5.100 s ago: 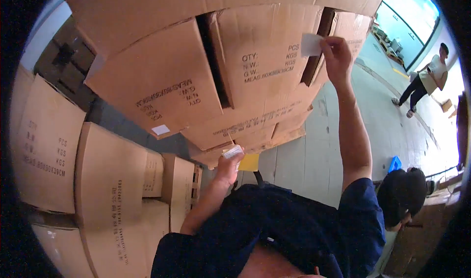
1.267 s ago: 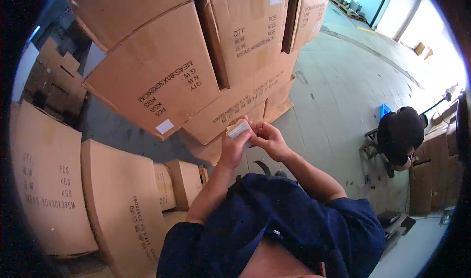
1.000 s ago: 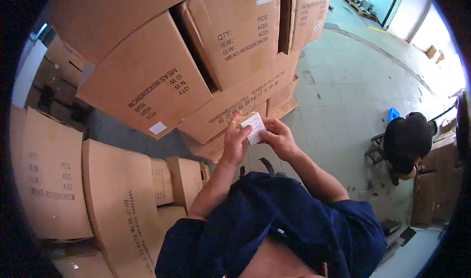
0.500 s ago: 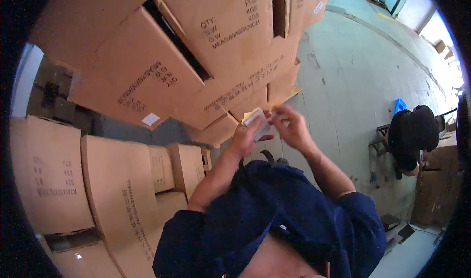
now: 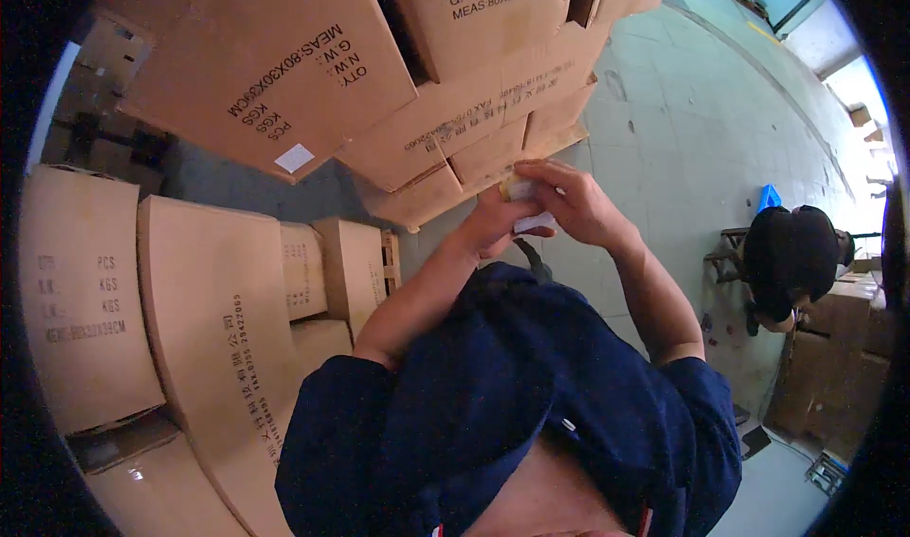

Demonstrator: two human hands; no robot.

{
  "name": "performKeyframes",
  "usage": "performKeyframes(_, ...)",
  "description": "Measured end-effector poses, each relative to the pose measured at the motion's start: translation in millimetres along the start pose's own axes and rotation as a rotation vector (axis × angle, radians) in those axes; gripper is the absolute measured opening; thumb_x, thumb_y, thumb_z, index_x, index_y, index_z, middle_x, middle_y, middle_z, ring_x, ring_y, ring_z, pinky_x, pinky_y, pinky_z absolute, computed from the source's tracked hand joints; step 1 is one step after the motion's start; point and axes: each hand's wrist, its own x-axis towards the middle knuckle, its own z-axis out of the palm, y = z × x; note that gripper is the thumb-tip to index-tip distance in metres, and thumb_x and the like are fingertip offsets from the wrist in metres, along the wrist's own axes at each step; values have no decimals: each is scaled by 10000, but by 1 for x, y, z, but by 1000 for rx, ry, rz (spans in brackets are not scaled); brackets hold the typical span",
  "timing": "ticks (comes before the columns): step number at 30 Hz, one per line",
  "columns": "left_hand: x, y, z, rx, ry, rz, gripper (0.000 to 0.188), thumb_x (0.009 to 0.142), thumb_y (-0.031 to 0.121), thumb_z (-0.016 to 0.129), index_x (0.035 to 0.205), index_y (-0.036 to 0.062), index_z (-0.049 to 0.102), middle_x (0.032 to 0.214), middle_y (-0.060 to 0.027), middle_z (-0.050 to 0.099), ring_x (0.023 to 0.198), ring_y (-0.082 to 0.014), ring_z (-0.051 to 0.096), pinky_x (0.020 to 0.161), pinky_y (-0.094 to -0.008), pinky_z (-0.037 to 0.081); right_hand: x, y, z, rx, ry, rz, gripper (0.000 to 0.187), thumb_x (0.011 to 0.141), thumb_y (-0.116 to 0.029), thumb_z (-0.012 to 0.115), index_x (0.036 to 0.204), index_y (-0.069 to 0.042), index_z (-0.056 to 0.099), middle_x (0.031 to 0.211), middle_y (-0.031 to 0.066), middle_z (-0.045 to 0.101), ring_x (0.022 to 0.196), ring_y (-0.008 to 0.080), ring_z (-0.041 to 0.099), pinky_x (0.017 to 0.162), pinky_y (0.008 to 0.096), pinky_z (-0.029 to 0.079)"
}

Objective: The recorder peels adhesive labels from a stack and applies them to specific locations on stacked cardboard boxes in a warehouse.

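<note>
A small stack of white paper slips (image 5: pixel 534 222) with a yellowish edge is in front of my chest, partly covered by fingers. My left hand (image 5: pixel 494 222) is closed around its left side, holding it up. From the right, my right hand (image 5: pixel 574 201) reaches across the top of the stack, its fingers curled onto the paper. Whether a single slip is pinched there cannot be made out. Just beyond my hands is the stack of large cardboard cartons (image 5: pixel 398 148), one of which has a white label (image 5: pixel 295 158) near its lower corner.
More cartons (image 5: pixel 213 291) are piled at my left, some on a wooden pallet (image 5: pixel 390 262). Grey tiled floor (image 5: pixel 664 148) stretches away to the right. A person in black (image 5: pixel 794 257) sits there on a stool near brown boxes (image 5: pixel 834 366) and a blue bin (image 5: pixel 769 197).
My right hand has come in from beside the paper stack to lie over it, and both hands are slightly higher. The view has shifted, so the cartons appear higher up.
</note>
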Motion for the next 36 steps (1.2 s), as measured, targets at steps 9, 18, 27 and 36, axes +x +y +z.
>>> performKeyframes(9, -11, 10, 10, 76, 110, 57, 268, 866, 132, 592, 1124, 77, 542, 1010, -66, 618, 862, -206, 634, 685, -378, 578, -8, 3, 12, 336, 316, 399, 315, 878, -5, 518, 1192, 1, 552, 1115, 101, 617, 1011, 153, 583, 876, 290, 466)
performKeyframes(18, -10, -5, 9, 137, 328, 199, 248, 866, 136, 617, 1093, 44, 579, 971, -67, 630, 844, -174, 629, 647, -315, 571, -23, -4, 41, 269, 439, 332, 281, 879, -59, 561, 1143, 38, 564, 1023, 156, 642, 951, 201, 625, 835, 299, 485)
performKeyframes(27, -8, -13, 20, 270, 420, 347, 196, 845, 93, 617, 1020, 6, 601, 907, -62, 636, 755, -138, 623, 589, -275, 559, -31, -3, 40, 286, 450, 291, 263, 886, -36, 549, 1137, 42, 563, 1039, 153, 639, 960, 179, 612, 826, 303, 497)
performKeyframes(36, -11, -8, 36, 335, 500, 327, 209, 861, 145, 634, 1000, -11, 628, 908, -62, 655, 791, -144, 635, 641, -285, 565, -32, -12, 44, 230, 483, 213, 257, 891, 27, 508, 1142, 53, 557, 1121, 167, 604, 964, 198, 603, 748, 307, 551)
